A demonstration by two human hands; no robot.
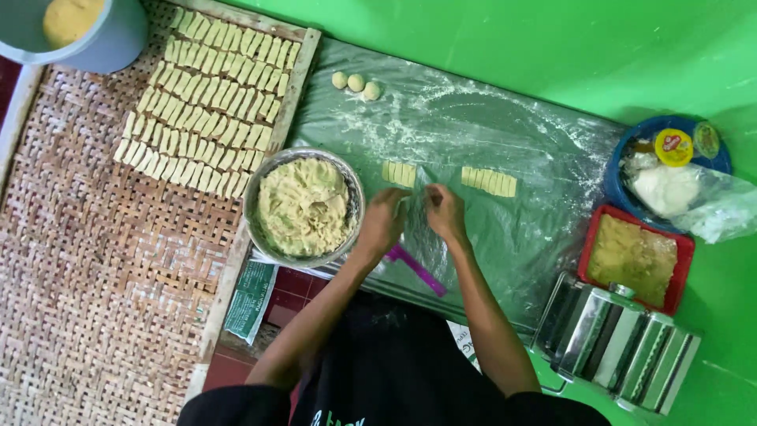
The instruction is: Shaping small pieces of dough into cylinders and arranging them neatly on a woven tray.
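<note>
Both arms reach up to plastic sheet [489, 237]. Left hand [384, 221] and right hand [445, 211] curled, fingertips close together pinching a small dough bit [415, 197] between them; exact grip unclear. Dough looks soft, light, sticky: take by its ends, gently. Cut strips [399, 173] just beyond hands, row running left-right; bowl [303, 207] beside left hand.

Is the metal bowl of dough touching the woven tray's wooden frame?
Touching. The head view shows the metal bowl overlapping the woven tray's wooden frame at its right edge, with no gap visible.
</note>
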